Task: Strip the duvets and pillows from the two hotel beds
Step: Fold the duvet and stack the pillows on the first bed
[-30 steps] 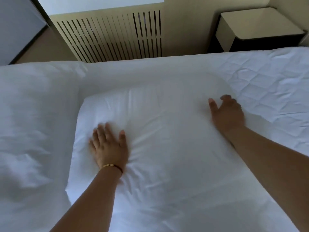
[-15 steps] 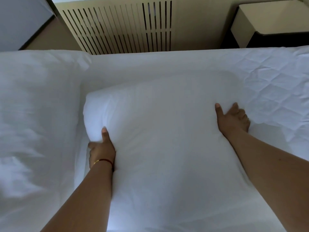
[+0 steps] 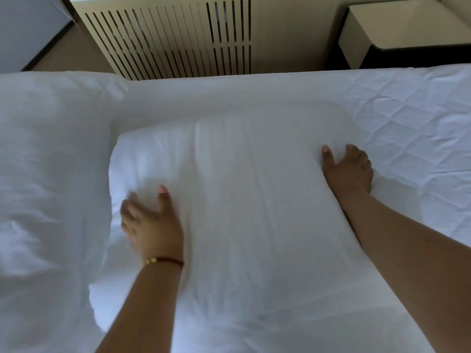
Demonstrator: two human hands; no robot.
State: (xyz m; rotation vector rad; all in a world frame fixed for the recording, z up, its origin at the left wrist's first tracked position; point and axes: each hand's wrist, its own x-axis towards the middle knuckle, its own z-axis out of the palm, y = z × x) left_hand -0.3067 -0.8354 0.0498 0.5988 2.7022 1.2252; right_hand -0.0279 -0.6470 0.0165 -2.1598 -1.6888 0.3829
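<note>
No legible text, labels, brands, numbers or signs anywhere in the head view. Checked all visible surfaces: none carries readable print.

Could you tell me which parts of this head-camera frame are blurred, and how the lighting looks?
In the head view, the left hand is smeared by motion blur at its fingers, as is the pillow fabric beside it; the right hand is sharper. Lighting is dim and bluish, without glare; wide-angle distortion bows the bed edge.
</note>
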